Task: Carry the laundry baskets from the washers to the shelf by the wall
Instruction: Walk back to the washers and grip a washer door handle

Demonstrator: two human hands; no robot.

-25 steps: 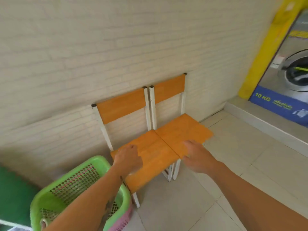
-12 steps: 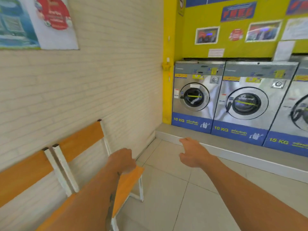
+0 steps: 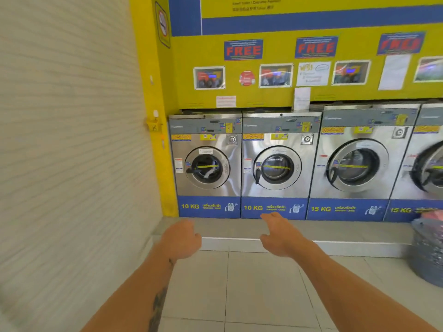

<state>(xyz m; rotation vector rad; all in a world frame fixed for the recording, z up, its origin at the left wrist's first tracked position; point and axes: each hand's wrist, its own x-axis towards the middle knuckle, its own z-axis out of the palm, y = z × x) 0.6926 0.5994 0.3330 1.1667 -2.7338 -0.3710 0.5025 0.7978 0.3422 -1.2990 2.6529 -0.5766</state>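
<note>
Nothing is held: the left hand [image 3: 182, 238] is loosely curled and empty, and the right hand [image 3: 279, 236] is spread with the fingers apart, both stretched forward over the tiled floor [image 3: 239, 288]. Ahead, a row of washers [image 3: 275, 164] is set on a raised step [image 3: 239, 236] against the yellow wall. A grey basket [image 3: 429, 250] with pink laundry heaped in it is seen at the far right edge, standing on the floor just before the step and only partly in view. The step in hand is judged to be the approach to that basket. It is best done if the body is turned right, the basket is squared up to, and its rim is gripped on opposite sides with both hands, so that the load is lifted level.
</note>
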